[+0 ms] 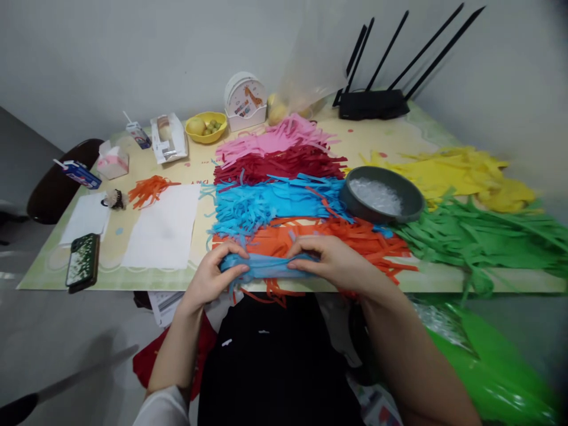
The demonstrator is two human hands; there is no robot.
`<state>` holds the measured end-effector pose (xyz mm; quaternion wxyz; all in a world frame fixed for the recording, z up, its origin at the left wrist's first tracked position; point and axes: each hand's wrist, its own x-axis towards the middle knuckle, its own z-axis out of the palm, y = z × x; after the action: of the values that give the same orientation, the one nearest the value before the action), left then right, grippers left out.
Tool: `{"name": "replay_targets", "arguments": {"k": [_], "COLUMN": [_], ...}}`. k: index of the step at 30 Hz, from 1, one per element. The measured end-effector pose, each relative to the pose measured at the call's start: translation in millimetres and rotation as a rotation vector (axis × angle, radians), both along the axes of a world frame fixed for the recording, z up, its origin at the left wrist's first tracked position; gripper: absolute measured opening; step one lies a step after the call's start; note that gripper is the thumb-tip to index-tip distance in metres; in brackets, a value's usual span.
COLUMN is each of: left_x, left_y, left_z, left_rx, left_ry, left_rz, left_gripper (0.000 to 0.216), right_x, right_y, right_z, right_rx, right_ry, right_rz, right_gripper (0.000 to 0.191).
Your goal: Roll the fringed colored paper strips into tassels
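Between my two hands a blue tissue paper strip (270, 267) is stretched level above the table's front edge. My left hand (216, 273) pinches its left end, and my right hand (326, 260) pinches the right end with thumb and forefinger. Just behind it lies a pile of orange fringed paper (261, 239). Farther back are piles of blue fringed paper (288, 198), dark red fringed paper (270, 165) and pink fringed paper (275, 142). A dark grey bowl (410, 198) holding clear small pieces stands on the right, partly over the blue pile.
Yellow paper (461, 174) and green paper (488, 234) cover the table's right side. A black router (373, 105) stands at the back. On the left lie white sheets (162, 228), a phone (83, 260), an orange bundle (151, 189) and drink cartons (82, 174). A yellow fruit bowl (206, 139) sits behind.
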<state>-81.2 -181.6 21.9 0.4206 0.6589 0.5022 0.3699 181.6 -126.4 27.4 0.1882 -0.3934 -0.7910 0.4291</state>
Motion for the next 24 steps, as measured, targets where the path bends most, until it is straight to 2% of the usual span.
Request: {"name": "replay_targets", "arguments": {"k": [3,6,8,11,14,17,19,20,22,24], "left_x": [-0.3,-1.9,-3.7,-6.1,-5.6,-1.4,1.6,2.1,0.2,-5.4], "left_y": [0.7,2.4,3.2,3.5,2.6,1.0,-0.6,-1.5,-3.0,-3.2], "left_z": [-2.4,-6.1,-9.9,-14.0,-11.9,-6.1,-3.6,-2.9,-1.9,0.7], "left_rx": [0.005,0.033,0.022,-0.018,-0.029,-0.016,0.001,0.005,0.007,0.002], "left_ry": [-0.013,-0.041,-0.082,-0.148,-0.146,-0.101,-0.078,-0.068,-0.045,-0.005], "left_rz": [0.047,0.106,0.142,0.196,0.194,0.119,0.075,0.057,0.031,-0.007], "left_gripper": [0.016,0.015,0.016,0.021,0.022,0.019,0.019,0.019,0.019,0.02], "right_x": [3.5,6.7,10.4,19.2,25.7,19.9,9.6,4.2,-4.3,-7.8], "right_y": [-5.3,-11.8,-15.7,-19.8,-20.2,-14.4,-7.1,-3.0,4.1,7.8], "right_z": [1.9,5.5,7.2,8.8,11.7,13.4,11.3,9.3,5.1,3.2], "right_rx": [0.105,0.249,0.342,0.407,0.382,0.347,0.254,0.178,0.037,0.0], "right_ry": [0.003,0.078,0.138,0.154,0.067,0.011,0.018,0.021,0.02,-0.006], "right_rz": [-0.057,-0.149,-0.203,-0.179,-0.035,-0.048,-0.039,0.011,0.143,0.2], "right_gripper": [0.014,0.003,0.006,0.01,0.006,0.038,0.05,0.049,0.035,0.024]}}
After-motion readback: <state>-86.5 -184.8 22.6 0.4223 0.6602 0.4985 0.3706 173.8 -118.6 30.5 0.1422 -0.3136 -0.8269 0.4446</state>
